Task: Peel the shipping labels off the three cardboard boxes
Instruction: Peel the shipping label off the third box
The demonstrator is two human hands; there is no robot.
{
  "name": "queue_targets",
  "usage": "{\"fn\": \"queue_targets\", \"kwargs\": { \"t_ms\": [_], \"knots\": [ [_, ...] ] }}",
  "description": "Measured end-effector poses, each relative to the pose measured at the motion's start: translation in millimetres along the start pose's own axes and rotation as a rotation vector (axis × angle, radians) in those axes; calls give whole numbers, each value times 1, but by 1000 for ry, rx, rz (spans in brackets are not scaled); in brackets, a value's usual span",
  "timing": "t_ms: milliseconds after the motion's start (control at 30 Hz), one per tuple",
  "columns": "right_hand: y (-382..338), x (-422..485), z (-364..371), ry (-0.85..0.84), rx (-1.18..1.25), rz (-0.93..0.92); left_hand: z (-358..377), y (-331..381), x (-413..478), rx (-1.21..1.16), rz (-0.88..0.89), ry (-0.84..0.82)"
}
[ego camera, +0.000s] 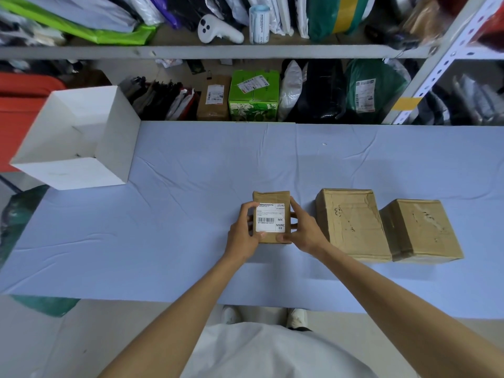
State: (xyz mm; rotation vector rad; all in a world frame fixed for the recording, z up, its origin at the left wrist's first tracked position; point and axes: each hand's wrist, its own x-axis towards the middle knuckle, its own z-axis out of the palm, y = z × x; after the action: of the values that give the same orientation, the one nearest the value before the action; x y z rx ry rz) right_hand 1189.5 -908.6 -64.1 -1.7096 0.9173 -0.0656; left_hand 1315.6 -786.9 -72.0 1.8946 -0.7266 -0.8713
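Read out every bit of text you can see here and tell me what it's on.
"27/42": shipping label on the small cardboard box, top right.
"MX": same label, right side.
"MXRC 03": same label, bottom right.
Barcode number and fine print on it: too small.
Labels on the green box, the green bag and the label roll: too blurred.

Small cardboard box (268, 197) gripped both sides — left hand (243, 232), right hand (301, 230). White shipping label (270, 217) on top, fully stuck. Two larger boxes to its right, middle box (351, 222) and far-right box (420, 227) — bare tops, torn patches. Open white bin (81, 137) at the blue table's (191, 173) far left.
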Motion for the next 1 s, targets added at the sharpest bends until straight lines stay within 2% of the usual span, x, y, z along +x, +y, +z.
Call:
{"fn": "queue_targets", "kwargs": {
  "t_ms": [800, 900, 1000],
  "knots": [
    [0, -3, 2, 10, -24, -42, 1, 5, 0, 39, -27, 8],
    [0, -4, 1, 8, -23, -48, 6, 2, -1, 133, 14, 38],
    [2, -5, 1, 11, -15, -52, 7, 1, -4, 88, 13, 59]
  ]
}}
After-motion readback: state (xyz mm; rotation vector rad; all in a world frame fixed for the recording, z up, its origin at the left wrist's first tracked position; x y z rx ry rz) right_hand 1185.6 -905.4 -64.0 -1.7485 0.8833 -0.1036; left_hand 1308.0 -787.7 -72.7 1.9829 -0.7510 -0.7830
